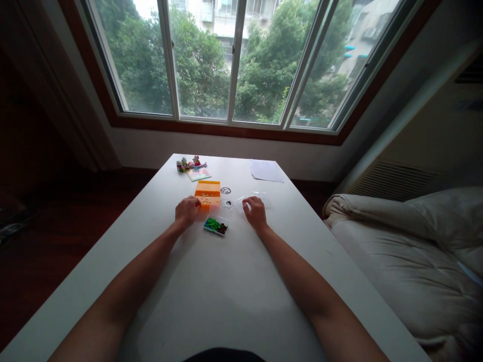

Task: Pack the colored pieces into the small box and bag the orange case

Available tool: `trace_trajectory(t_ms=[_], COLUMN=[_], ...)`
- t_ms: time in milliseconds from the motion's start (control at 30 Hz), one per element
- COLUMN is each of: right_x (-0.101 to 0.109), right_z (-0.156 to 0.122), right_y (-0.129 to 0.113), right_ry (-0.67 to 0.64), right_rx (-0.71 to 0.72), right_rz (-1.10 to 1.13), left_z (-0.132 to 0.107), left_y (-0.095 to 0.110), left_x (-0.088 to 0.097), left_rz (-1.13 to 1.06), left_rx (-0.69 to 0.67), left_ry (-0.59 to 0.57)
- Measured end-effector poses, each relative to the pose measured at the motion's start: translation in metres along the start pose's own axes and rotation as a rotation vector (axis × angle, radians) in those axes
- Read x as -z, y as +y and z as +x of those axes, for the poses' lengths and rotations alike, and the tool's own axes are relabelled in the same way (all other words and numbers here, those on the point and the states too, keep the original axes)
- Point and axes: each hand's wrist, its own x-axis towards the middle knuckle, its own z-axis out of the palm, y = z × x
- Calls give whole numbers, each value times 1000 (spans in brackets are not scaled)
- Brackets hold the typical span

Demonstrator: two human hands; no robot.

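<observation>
An orange box [208,186] lies opened on the table, with small pale pieces [206,198] in its near part. My left hand [186,210] is closed at the left edge of this box, its fingertips against the edge. In front of the box sits a small clear tray [216,232] of green pieces [214,224] and dark brown pieces [222,229]. To the right, my right hand [255,211] hovers low or rests on the table, fingers loosely curved and thumb apart. A clear plastic bag [266,199] lies just behind it. Two round black-and-white items [225,190] lie between the box and my right hand.
Small brick-built figures [188,164] and a pastel card or booklet [198,174] stand at the white table's [226,281] far left. A white paper sheet [266,170] lies far right. A pale sofa [400,251] is beside the table, and windows [204,65] are beyond it.
</observation>
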Motion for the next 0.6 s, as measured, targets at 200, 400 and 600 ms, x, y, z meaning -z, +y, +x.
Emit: trace_trajectory(t_ms=[200, 400, 600], right_x=[4, 10, 14], right_z=[2, 11, 19], right_y=[-2, -11, -30], right_ry=[45, 127, 85], right_rx=[-34, -119, -367], right_rz=[72, 267, 697], left_z=[-2, 7, 4], left_y=[15, 31, 55], left_x=[7, 29, 50], left_rz=[-18, -82, -193], left_rx=[-29, -56, -158], left_ry=[97, 203, 276])
